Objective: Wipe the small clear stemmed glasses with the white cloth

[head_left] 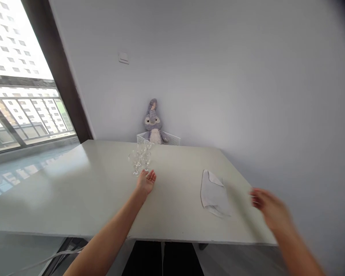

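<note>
Several clear stemmed glasses (140,156) stand grouped left of the middle of the white table (172,188). My left hand (147,181) is just in front of them, palm up with its fingers apart and nothing in it; its fingertips come close to the base of the nearest glass. On the right part of the table lies a folded white cloth (214,193). Off to the right of the cloth, near the table's right edge, my right hand (266,203) is raised and smeared by motion, its fingers curled; whether it holds anything is not clear.
A grey plush toy (153,122) sits in a white perforated basket (174,140) at the table's far edge, against the wall. A window (25,107) is on the left. A white cable (51,257) hangs below the table's front left edge.
</note>
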The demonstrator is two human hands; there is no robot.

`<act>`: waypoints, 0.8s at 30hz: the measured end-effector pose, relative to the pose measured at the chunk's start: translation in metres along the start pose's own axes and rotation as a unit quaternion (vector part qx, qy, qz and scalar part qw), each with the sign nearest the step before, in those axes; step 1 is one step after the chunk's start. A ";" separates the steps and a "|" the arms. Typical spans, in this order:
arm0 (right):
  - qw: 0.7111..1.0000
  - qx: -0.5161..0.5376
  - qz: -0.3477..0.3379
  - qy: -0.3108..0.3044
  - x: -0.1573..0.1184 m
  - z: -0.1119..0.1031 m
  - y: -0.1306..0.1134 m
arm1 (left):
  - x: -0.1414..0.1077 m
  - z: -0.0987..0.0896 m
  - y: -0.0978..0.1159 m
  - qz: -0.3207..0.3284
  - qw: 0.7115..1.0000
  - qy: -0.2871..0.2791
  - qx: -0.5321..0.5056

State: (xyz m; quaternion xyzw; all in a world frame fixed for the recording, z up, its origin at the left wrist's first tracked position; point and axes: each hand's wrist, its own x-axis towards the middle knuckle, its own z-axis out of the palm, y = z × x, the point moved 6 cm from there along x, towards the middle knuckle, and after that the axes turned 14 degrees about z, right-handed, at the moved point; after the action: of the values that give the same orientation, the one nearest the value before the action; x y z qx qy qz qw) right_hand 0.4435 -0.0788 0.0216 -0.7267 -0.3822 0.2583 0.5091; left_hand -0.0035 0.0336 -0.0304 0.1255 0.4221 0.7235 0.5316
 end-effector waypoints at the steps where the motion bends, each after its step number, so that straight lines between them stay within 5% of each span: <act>1: 0.999 -0.017 -0.003 -0.027 -0.003 0.020 -0.001 | 0.003 0.005 -0.003 -0.007 1.000 0.000 -0.014; 5: 0.984 -0.125 -0.087 -0.095 -0.012 0.101 -0.020 | 0.016 0.017 -0.007 -0.003 0.998 -0.006 -0.057; 9: 0.970 -0.126 -0.121 -0.167 -0.006 0.159 -0.042 | 0.023 0.021 -0.007 0.004 0.996 -0.021 -0.085; 13: 0.954 -0.020 -0.023 -0.299 0.004 0.231 -0.064 | 0.031 0.022 -0.006 0.007 0.993 -0.046 -0.110; 17: 0.923 0.082 0.095 -0.364 0.013 0.323 -0.086 | 0.039 0.024 -0.005 0.003 0.983 -0.109 -0.150; 24: 0.908 0.107 0.095 -0.393 0.029 0.468 -0.124 | 0.035 0.025 -0.012 -0.009 0.971 -0.163 -0.177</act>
State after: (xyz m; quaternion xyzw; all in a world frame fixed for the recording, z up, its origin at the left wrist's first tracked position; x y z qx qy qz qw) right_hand 0.0662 0.2226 -0.0253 -0.5404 -0.4505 0.6098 0.3649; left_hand 0.0065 0.0771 -0.0332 0.1418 0.1961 0.7518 0.6134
